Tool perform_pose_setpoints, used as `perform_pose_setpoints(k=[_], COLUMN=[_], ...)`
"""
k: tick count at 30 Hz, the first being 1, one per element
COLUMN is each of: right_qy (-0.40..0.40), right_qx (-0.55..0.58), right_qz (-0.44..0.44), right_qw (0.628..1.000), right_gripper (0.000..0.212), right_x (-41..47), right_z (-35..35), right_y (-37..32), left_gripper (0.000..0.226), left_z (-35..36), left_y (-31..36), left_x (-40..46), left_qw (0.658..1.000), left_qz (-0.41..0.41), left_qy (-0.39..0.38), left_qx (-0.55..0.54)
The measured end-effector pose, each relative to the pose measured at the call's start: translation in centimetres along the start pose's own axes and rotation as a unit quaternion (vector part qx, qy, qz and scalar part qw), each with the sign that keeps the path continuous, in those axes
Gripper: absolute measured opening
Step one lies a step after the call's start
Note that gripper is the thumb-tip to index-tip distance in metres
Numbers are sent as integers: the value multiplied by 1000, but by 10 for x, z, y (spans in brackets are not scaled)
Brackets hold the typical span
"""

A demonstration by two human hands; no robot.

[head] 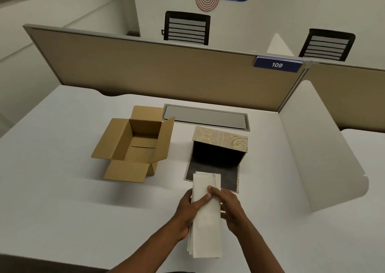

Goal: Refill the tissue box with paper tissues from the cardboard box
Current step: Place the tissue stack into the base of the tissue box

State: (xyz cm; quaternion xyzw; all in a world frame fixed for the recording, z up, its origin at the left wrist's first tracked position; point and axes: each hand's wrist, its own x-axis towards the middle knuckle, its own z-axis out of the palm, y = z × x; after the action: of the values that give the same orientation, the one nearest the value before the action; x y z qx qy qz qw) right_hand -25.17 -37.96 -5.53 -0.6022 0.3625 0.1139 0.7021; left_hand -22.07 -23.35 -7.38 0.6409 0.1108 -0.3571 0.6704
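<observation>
A white stack of paper tissues [206,224] is held above the desk near the front, pointing away from me. My left hand [186,212] grips its left side with the thumb across the top. My right hand [229,208] holds its right side, fingers over the top edge. The stack's far end overlaps the dark flap of the tissue box [220,142], a beige patterned box lying on its side with its dark inside facing me. The brown cardboard box [135,145] stands open to the left and looks empty.
The white desk [62,189] is bounded by a tan partition [156,68] at the back and a white divider [318,147] on the right. A grey cable tray lid [205,117] lies behind the boxes. Two black chairs stand beyond the partition.
</observation>
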Motion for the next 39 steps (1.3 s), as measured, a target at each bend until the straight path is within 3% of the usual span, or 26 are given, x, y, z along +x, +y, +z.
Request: perform_pose_setpoints(k=[6,15,24,28,34,39], right_qy=[42,103,40,60,93,97], right_qx=[27,59,144,163,246,225], right_qz=[11,26,27,19,21,24], right_qw=[999,993,988,985,964,969], right_gripper=[53,39,52,52,57,57], right_x=[15,18,15,18,22,24], right_z=[3,11,11,8,-11,-33], right_y=[2,11,17,16,11,11], left_gripper=[91,74,63,69,76,67], left_z=[1,18,21,17,-15,-39], left_y=[-4,-6,3,3,-6,-9], left_x=[-5,-13,-15,-14,-18,-17], left_qw=[999,998,991,994,972,982], left_qz=[-1,-30,-66,-71,-115,-116], left_qy=[-2,-15,-23,-28,-144,-114], left_qx=[37,55,113,79,145,97])
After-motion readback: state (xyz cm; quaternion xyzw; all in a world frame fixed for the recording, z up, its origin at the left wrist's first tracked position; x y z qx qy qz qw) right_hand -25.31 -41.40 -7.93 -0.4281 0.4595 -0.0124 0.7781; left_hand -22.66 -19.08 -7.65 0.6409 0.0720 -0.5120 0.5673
